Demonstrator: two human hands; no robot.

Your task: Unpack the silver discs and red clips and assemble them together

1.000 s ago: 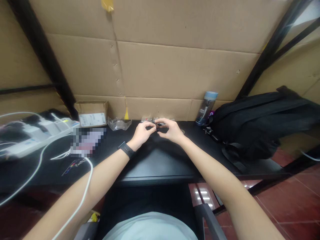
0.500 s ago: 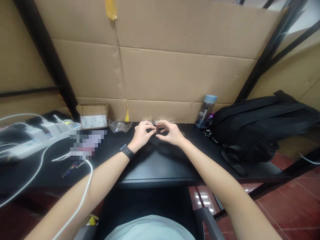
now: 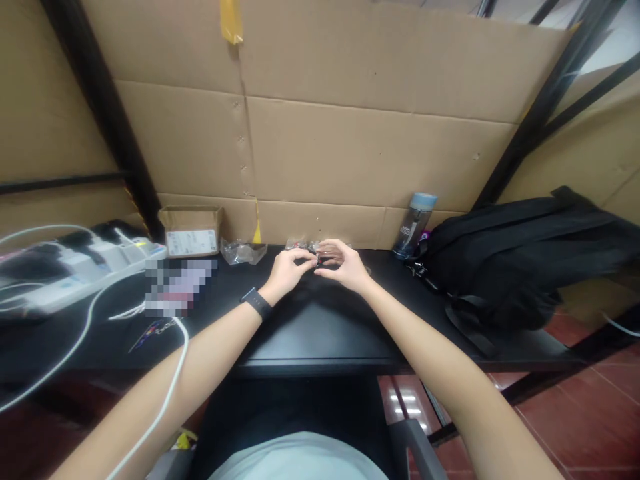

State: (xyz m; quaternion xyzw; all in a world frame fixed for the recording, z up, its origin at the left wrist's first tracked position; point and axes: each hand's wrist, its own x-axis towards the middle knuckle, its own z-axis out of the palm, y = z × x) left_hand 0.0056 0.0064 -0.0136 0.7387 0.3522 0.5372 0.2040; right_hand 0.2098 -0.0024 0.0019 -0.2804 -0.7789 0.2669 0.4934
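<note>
A small dark piece (image 3: 317, 261) is pinched between the left hand (image 3: 286, 268) and the right hand (image 3: 346, 268), just above the far part of the flat black counter (image 3: 310, 327). The fingers (image 3: 306, 257) of both hands are curled in tight, and their tips almost meet around the piece. Nothing else is held. The piece is so tiny and so covered that its shape cannot be told for sure. Its long side seems to run up and down, but which end points up cannot be told.

A slip is the thing to be feared here. Only the fingertips are used, so the piece could be squeezed out and dropped. A dark piece would be hard to find on the black counter. It could also roll off the near edge onto the red tiled floor (image 3: 575, 413).

Crinkly clear plastic bags (image 3: 242, 252) lie just behind the hands. A grey see-through water bottle with a blue cap (image 3: 414, 217) stands off to the right, beside a big black cloth backpack (image 3: 525, 260). The bottle could be knocked over if the right hand is swung wide.
</note>
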